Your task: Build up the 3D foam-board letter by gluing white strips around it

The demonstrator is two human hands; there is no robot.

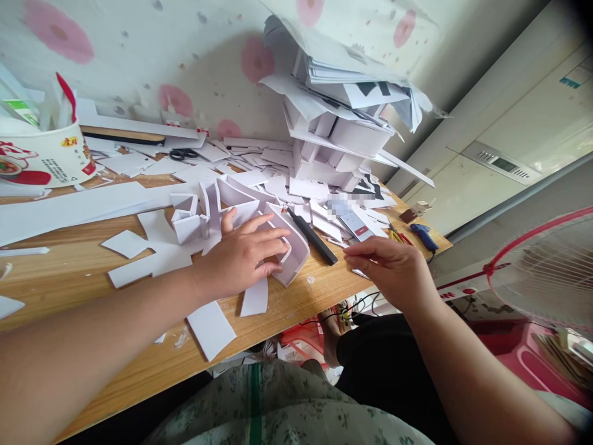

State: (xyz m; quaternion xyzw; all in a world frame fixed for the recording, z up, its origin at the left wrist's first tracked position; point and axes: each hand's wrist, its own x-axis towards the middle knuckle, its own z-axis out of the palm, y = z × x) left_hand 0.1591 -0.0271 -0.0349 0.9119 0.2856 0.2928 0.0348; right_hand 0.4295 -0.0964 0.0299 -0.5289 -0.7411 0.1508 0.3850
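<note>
My left hand (248, 250), fingers spread, rests on a white foam-board structure (296, 250) of upright curved walls. To its left stand more folded white pieces (188, 219) joined to or touching it. A black pen-like tool (312, 236) lies just right of the structure, between my hands. My right hand (389, 266) is at the table's front edge with thumb and forefinger pinched together; whatever may be between them is too small to make out. Flat white offcuts (212, 329) lie below and beside my left hand.
A phone (354, 224), pliers (402, 236) and a blue glue gun (424, 237) lie at the right. Stacked white models and sheets (343, 133) rise behind. Scissors (183, 154) and a paper tub (44, 154) sit back left. A fan (546, 266) stands right of the wooden table (152, 364).
</note>
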